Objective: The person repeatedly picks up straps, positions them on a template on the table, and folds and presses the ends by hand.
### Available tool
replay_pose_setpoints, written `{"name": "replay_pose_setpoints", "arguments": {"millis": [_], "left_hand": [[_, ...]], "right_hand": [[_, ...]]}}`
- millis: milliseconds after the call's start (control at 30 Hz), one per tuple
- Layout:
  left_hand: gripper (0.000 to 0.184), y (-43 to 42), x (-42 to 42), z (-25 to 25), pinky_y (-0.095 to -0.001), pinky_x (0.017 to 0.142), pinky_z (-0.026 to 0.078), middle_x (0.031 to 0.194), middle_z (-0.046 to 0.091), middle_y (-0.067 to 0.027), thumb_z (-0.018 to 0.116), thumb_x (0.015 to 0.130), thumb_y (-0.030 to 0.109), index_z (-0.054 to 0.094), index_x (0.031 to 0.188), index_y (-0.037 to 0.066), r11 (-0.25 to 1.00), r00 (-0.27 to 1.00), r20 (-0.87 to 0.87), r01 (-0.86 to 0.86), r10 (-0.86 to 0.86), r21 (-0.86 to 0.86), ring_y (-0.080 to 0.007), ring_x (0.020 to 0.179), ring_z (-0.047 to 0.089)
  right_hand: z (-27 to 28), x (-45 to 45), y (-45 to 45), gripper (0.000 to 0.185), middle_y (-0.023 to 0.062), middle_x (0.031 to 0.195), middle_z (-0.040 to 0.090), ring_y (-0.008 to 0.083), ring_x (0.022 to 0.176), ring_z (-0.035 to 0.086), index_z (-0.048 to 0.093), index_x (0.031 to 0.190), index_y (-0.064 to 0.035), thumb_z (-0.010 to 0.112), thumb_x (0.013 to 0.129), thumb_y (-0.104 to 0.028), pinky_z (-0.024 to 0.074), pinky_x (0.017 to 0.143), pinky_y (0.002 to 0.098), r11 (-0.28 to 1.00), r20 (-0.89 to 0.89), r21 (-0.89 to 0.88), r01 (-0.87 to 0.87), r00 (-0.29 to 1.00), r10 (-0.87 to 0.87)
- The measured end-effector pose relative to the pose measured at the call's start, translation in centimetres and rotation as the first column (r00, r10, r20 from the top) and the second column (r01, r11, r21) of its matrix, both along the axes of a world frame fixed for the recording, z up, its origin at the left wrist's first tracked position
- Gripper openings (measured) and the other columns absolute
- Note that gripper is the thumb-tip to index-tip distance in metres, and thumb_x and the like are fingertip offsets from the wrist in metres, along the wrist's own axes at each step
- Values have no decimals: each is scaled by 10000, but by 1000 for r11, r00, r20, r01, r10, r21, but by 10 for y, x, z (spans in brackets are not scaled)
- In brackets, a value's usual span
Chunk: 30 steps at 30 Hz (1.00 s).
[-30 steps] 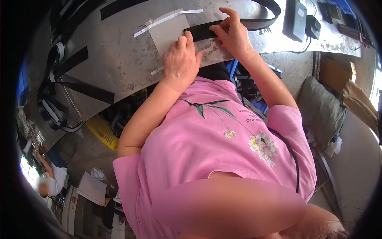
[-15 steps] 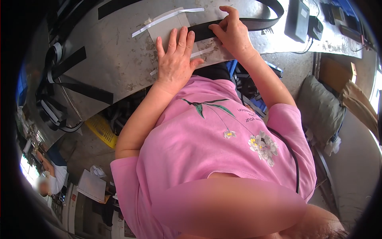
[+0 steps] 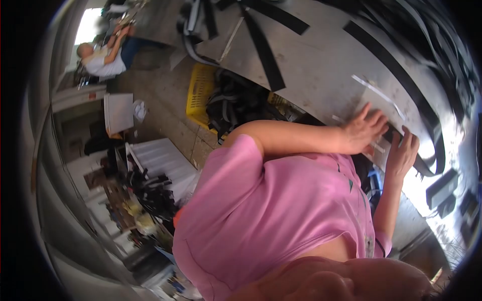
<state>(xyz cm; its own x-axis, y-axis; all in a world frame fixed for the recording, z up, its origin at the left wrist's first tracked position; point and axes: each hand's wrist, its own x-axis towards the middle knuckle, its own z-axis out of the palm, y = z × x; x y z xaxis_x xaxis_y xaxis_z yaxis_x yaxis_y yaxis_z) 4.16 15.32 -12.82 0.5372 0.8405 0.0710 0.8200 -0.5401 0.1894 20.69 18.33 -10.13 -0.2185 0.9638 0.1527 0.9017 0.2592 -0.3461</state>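
My left hand point(image 3: 365, 131) lies palm down at the table's front edge, its fingers spread over the end part of a black strap point(image 3: 389, 132). Just to its right, my right hand point(image 3: 403, 150) has its thumb and curled fingers on the same strap, with one finger raised. The strap passes beyond my right hand and loops back along the table. A thin white strip point(image 3: 377, 94) lies on the metal table point(image 3: 321, 60) past my left fingertips. The pale card under the strip is hard to make out in the blur.
Black straps point(image 3: 265, 50) hang and lie at the table's left part. Below is a yellow crate point(image 3: 200, 93) beside dark straps. A black box point(image 3: 442, 188) sits at the right. Far left, a person in a white top point(image 3: 108, 60) sits working.
The view has swung round to the left, bringing in more floor and the far person. Since a second ago, my left hand has gone from bent fingers to spread ones. My right hand stays at the strap.
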Motion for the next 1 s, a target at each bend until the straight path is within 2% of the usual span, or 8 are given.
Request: {"name": "replay_pose_setpoints", "arguments": {"millis": [100, 200, 233, 400, 533, 733, 833, 1000], "left_hand": [[638, -15, -5, 0, -618, 1046, 165, 1340, 411, -140, 579, 751, 424, 498, 1263, 52, 998, 1000, -11, 30, -29, 49, -351, 1283, 297], [556, 0, -15, 10, -580, 1068, 178, 1287, 473, -129, 561, 771, 386, 549, 1187, 17, 999, 983, 185, -11, 17, -33, -331, 1272, 338], [521, 3, -22, 7, -556, 1070, 199, 1247, 502, -131, 559, 776, 368, 569, 1154, 10, 998, 979, 198, 45, -51, 32, -322, 1246, 376], [295, 61, -61, 15, -503, 1043, 277, 1070, 574, -138, 586, 776, 229, 604, 998, 36, 976, 977, 158, 115, -145, 187, -281, 1102, 503], [500, 125, -40, 17, -528, 1045, 262, 1300, 430, -183, 635, 770, 240, 496, 1201, 27, 954, 966, 187, -217, 179, 209, -320, 1253, 369], [543, 168, -45, -26, -608, 1044, 190, 1383, 353, -186, 523, 872, 385, 421, 1310, 80, 983, 983, -61, -172, 176, 65, -345, 1316, 291], [482, 155, -11, -23, -569, 1016, 245, 1287, 447, -167, 542, 864, 371, 481, 1244, 80, 972, 985, -16, -165, 170, 168, -328, 1239, 385], [310, 165, -1, -25, -448, 901, 324, 1026, 546, -95, 578, 842, 353, 586, 1015, 95, 957, 985, -39, -154, 168, 247, -248, 1001, 507]], "right_hand": [[-15, -15, -27, 457, 204, 1320, 457, 344, 1217, 443, 465, 1286, -4, 547, 864, -158, 346, 1015, 413, 953, -218, -84, -290, 939, 266], [-17, -13, -17, 667, 200, 1459, 267, 325, 1376, 211, 251, 1416, -3, 361, 940, -457, 155, 1121, 429, 895, -84, -131, -427, 904, 419], [-16, -13, -18, 713, 196, 1479, 223, 301, 1397, 160, 217, 1416, 28, 458, 889, -387, 123, 1138, 416, 891, -10, -145, -430, 901, 433], [-12, -7, -5, 738, 215, 1475, 215, 328, 1394, 150, 196, 1419, 29, 524, 858, -322, 121, 1137, 427, 901, 107, -145, -410, 898, 426], [-25, 28, 2, 752, 205, 1475, 223, 327, 1392, 156, 203, 1416, 29, 575, 823, -244, 121, 1137, 425, 900, 101, -177, -398, 903, 419], [-29, 37, 8, 704, 194, 1460, 265, 320, 1387, 178, 258, 1403, 22, 570, 820, -221, 136, 1137, 419, 881, 95, -166, -443, 882, 462], [-29, 83, 5, 598, 161, 1475, 256, 306, 1388, 183, 252, 1422, -15, 373, 949, -359, 142, 1135, 418, 843, 124, -183, -505, 839, 530], [-31, 138, 37, 584, 163, 1453, 308, 312, 1363, 254, 333, 1395, -23, 507, 845, -113, 176, 1127, 418, 887, 192, -144, -438, 867, 459]]}}
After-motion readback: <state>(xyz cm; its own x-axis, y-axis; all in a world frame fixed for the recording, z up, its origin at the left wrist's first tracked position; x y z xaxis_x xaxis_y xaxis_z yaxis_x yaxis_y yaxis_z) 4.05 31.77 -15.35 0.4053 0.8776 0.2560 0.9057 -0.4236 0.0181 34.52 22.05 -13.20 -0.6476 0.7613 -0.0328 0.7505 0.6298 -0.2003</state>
